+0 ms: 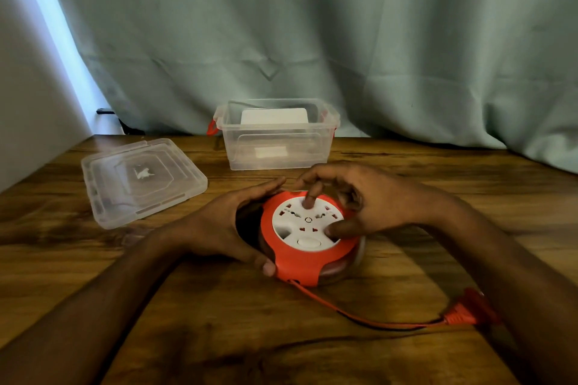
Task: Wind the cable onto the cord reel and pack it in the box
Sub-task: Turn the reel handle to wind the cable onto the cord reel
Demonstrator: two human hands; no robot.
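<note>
A round orange cord reel (300, 262) with a white socket face lies flat on the wooden table (219, 322). My left hand (225, 225) grips its left side, thumb on the near rim. My right hand (359, 200) rests on top, with a fingertip and the thumb pressed into the white face. A short length of orange cable (359, 314) runs from the reel's near edge to the right and ends in an orange plug (463, 315) by my right forearm. The clear plastic box (278, 146) stands open behind the reel.
The box's clear lid (140, 181) lies flat to the left of the reel. A white object sits at the back of the box. A green curtain hangs behind the table, and a wall closes the left side.
</note>
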